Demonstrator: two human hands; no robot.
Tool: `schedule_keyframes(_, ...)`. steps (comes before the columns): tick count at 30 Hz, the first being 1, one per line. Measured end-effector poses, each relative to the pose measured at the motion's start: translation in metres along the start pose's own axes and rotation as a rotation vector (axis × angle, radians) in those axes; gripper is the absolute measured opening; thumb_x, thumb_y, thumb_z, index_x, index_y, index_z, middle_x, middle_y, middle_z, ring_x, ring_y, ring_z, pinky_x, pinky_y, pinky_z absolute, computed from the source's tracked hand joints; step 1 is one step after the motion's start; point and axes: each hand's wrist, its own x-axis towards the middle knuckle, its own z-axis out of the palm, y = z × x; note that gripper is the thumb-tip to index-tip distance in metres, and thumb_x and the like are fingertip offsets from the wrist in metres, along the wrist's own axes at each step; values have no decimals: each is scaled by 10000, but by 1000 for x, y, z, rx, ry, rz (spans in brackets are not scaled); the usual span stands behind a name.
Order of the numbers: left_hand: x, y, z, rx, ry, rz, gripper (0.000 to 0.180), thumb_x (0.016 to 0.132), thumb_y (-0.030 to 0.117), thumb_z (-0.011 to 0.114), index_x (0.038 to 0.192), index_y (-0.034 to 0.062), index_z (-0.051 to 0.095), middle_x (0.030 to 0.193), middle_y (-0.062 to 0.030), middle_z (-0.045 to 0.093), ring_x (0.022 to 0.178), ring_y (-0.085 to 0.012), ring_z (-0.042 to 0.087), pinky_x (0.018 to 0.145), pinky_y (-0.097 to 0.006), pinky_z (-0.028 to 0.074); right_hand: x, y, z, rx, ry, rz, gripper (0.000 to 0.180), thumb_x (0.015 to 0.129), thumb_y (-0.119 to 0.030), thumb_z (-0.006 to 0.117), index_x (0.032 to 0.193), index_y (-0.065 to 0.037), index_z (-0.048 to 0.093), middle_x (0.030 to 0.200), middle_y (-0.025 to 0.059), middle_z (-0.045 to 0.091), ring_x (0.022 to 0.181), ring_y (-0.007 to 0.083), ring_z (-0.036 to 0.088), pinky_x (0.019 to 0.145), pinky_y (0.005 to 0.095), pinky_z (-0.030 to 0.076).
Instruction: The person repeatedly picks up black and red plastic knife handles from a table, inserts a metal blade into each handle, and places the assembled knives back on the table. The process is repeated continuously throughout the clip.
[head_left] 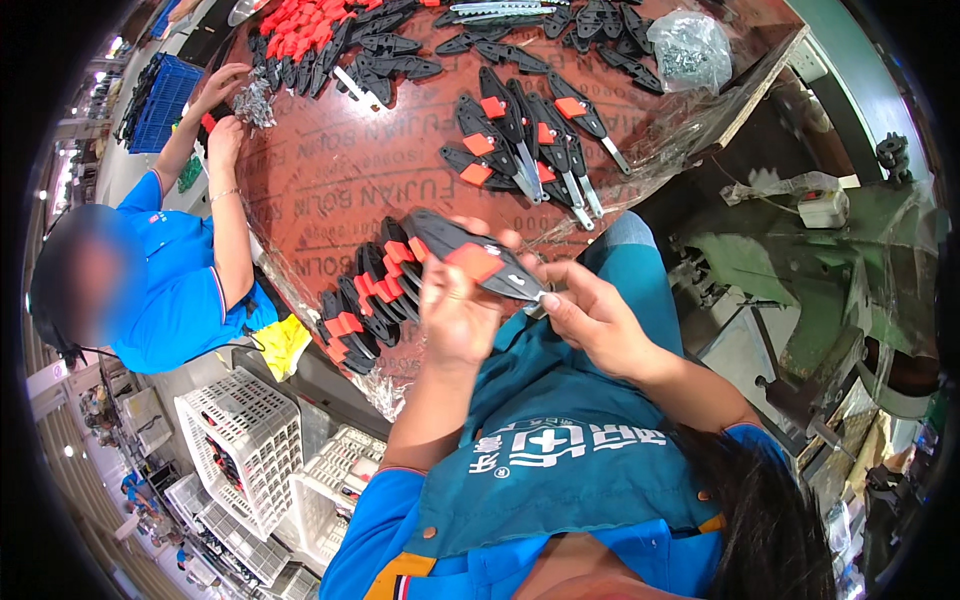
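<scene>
A black diamond-shaped plastic handle with a red insert (pixel 476 262) is held above the near edge of the table. My left hand (pixel 458 315) grips it from below and behind, its fingers showing past the far side. With thumb and forefinger, my right hand (pixel 598 318) pinches the pointed right end; whether a small part is also between those fingers I cannot tell. Just left of my left hand, a row of similar black and red handles (pixel 375 290) stands packed together. Beyond my hands lie several handles with metal strips (pixel 540 145) sticking out of them.
Loose black handle pieces (pixel 385 60), red parts (pixel 300 28) and a clear bag of small metal pieces (pixel 690 52) lie on the reddish table (pixel 330 170). A co-worker in blue (pixel 190 270) handles parts at the left. Green machinery (pixel 800 250) stands right; white crates (pixel 240 445) lower left.
</scene>
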Motion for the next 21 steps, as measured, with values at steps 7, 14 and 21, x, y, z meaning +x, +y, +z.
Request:
schedule_keyframes(7, 5, 10, 2, -18, 55, 45, 588, 986, 352, 510, 1451, 48, 317, 1480, -113, 392, 1376, -363, 365, 1125, -537, 333, 8, 5, 5, -127, 13, -218, 435, 976, -132, 503, 1374, -15, 371, 707, -33, 444, 592, 41, 363, 515, 208, 281)
schedule_keyframes(14, 14, 86, -63, 1490, 525, 258, 295, 922, 181, 632, 1165, 18, 594, 1156, -132, 623, 1163, -269, 531, 1003, -405, 410, 43, 3, -67, -474, 450, -379, 361, 908, -18, 451, 1266, -3, 492, 692, -40, 470, 632, 46, 444, 579, 213, 377)
schedule_keyframes(21, 28, 53, -50, 2638, 412, 84, 440, 784, 402, 729, 972, 12, 653, 1276, -150, 513, 1325, -384, 336, 1060, -631, 272, 149, -16, -130, -798, 669, -524, 320, 900, -101, 493, 1201, 10, 489, 879, 198, 674, 773, 284, 668, 697, 407, 504)
